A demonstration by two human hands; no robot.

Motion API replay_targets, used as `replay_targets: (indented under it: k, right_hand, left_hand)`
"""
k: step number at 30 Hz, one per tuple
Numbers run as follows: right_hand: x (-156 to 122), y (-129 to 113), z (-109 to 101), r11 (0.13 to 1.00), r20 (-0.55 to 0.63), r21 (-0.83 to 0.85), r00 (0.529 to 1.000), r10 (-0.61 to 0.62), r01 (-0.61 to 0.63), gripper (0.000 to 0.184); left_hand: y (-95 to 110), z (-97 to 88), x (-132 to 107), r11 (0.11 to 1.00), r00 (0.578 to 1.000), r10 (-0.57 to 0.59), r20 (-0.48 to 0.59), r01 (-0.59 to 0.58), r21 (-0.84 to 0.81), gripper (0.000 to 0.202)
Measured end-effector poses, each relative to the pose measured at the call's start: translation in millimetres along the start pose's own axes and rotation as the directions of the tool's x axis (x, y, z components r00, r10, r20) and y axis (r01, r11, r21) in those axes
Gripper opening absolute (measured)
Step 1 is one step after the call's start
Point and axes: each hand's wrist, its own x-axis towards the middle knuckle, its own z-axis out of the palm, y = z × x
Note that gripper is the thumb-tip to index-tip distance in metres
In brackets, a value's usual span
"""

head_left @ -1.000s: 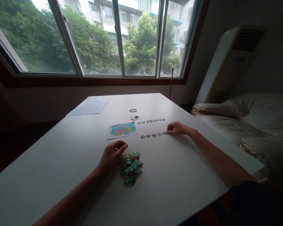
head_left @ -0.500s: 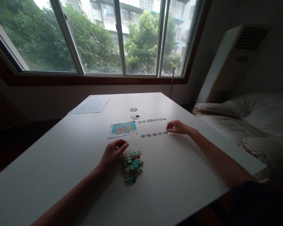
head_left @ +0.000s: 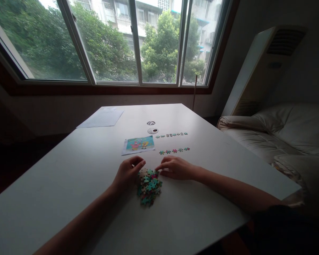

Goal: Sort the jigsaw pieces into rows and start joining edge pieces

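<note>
A heap of jigsaw puzzle pieces [head_left: 149,187], mostly green with some pink and pale ones, lies between my hands. At its upper left edge is my left hand [head_left: 128,170], closed with thumb and forefinger curled together; whatever is in them, if anything, is hidden. My right hand [head_left: 177,167] has come to the heap's upper right edge, its fingers a little apart and the fingertips at the pieces. Beyond it runs a row of puzzle pieces [head_left: 174,151], with a farther row of puzzle pieces [head_left: 171,135] behind. Left of the rows lies a colourful cartoon picture [head_left: 138,144].
Two round black-and-white discs [head_left: 152,131] lie farther back on the white table [head_left: 69,177]. A sheet of paper [head_left: 102,117] is at the far left corner. A pale sofa [head_left: 255,131] stands on the right, below a tall white appliance [head_left: 250,71].
My right hand has moved from the right end of the nearer row back left to the heap, its fingers now apart. My left hand stays in place.
</note>
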Motion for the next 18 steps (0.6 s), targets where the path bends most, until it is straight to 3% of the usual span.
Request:
replay_targets:
  k: [13, 18]
  right_hand:
    - [0.4, 4.2, 4.5, 0.997, -0.047, 0.046, 0.997, 0.066, -0.064, 0.016]
    - [0.6, 3.3, 0.7, 0.994, -0.053, 0.086, 0.996, 0.077, -0.072, 0.021]
  left_hand:
    - [-1.6, -0.1, -0.1, 1.000, 1.000, 0.017, 0.010, -0.017, 0.011, 0.026]
    - [-1.7, -0.6, -0.2, 1.000, 1.000, 0.024, 0.006, -0.024, 0.012, 0.027]
